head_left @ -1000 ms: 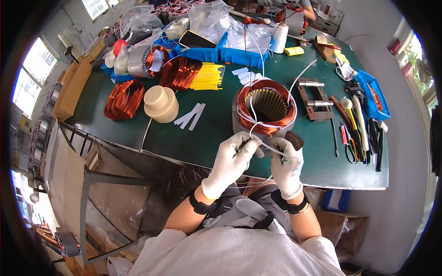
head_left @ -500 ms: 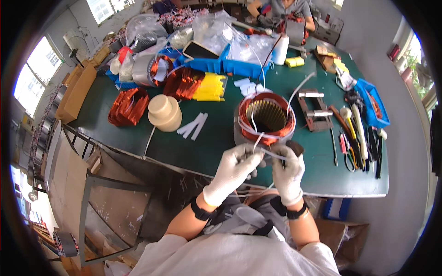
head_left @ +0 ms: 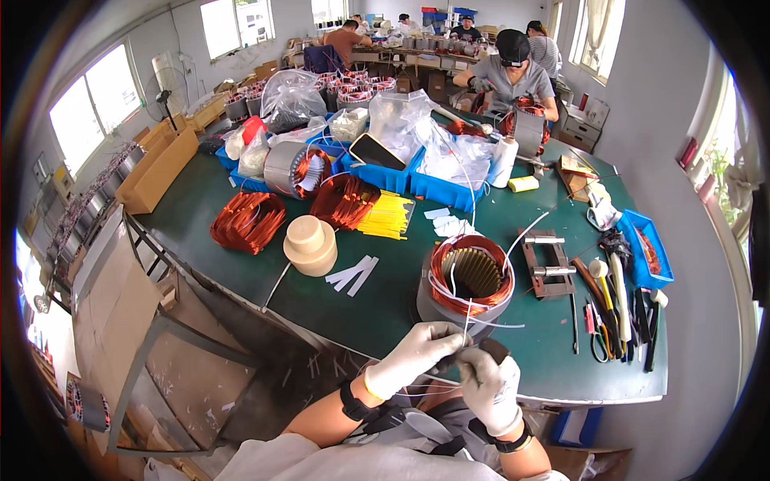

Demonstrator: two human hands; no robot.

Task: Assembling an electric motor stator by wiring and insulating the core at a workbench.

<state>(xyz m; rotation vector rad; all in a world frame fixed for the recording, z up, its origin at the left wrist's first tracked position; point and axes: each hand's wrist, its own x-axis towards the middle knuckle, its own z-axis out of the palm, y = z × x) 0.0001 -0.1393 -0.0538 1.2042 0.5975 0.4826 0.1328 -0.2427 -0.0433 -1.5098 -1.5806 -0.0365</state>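
Observation:
A motor stator (head_left: 437, 301) stands upright near the table's front edge, with orange copper windings (head_left: 443, 280) round its open top. White lacing cord (head_left: 468, 317) comes down from the windings to my hands. My left hand (head_left: 421, 353), in a white glove with grey fingertips, is closed and pinches this cord. Just beside it, my right hand (head_left: 491, 389), gloved the same way, has its fingers closed at the cord. A dark flat piece (head_left: 495, 350) shows at my right fingers; what it is I cannot make out. Loose white strands trail below my hands.
Left of the stator are white strips (head_left: 353, 275), a cream stepped block (head_left: 310, 245), copper coils (head_left: 247, 222) and yellow strips (head_left: 385, 215). To the right lie a metal frame (head_left: 549, 264) and several hand tools (head_left: 613, 309). A co-worker (head_left: 521, 84) sits across the table.
The view has tilted up, showing more of the room. My right hand has come in against my left, below the stator. A white strand end now sticks out free beside the windings.

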